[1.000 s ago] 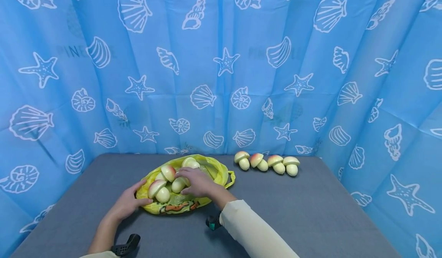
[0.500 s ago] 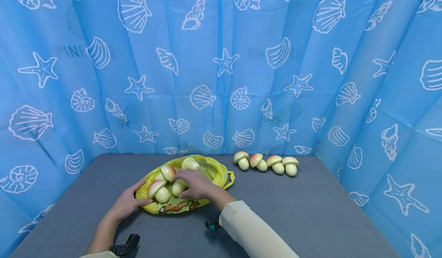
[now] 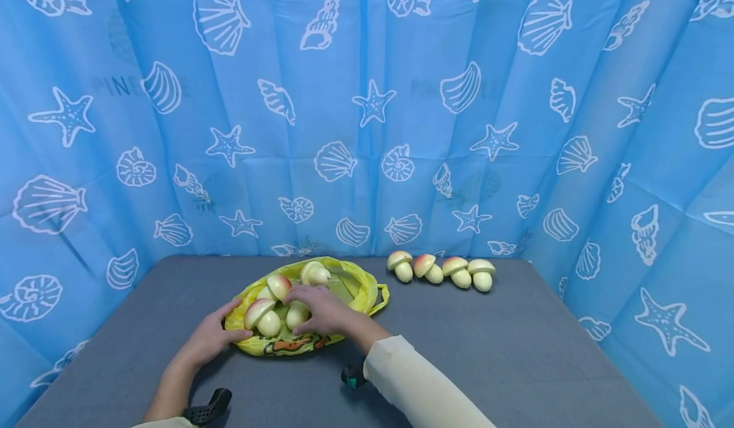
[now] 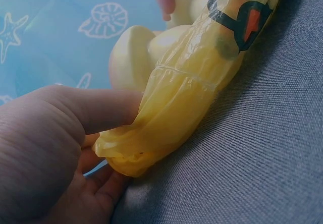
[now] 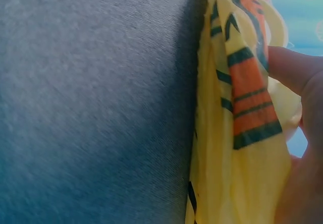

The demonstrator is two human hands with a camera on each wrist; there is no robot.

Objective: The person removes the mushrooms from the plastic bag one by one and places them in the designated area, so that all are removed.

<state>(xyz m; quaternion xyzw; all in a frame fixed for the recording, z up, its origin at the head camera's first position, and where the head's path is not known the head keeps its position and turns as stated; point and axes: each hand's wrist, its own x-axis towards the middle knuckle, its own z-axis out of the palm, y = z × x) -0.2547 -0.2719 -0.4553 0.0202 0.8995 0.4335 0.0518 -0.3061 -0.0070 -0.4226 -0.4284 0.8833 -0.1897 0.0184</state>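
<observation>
Mushroom (image 3: 296,314) in yellow bag (image 3: 366,283), right fingers (image 3: 301,293) around it.

From my end, I see a light blue curtain (image 3: 367,192) printed with white starfish and seashells, plus some faint darker lettering. The desk (image 3: 516,351) reads as plain grey. The bag (image 3: 368,294) is see-through yellow, and the right wrist view shows me its print (image 5: 252,93): orange with dark green bands. I make out creamy mushrooms (image 3: 268,323) in it, some caps blushing red. The row of four mushrooms (image 3: 434,274) matches, its rightmost cap pale cream. One sleeve (image 3: 421,377) is cream too.
</observation>
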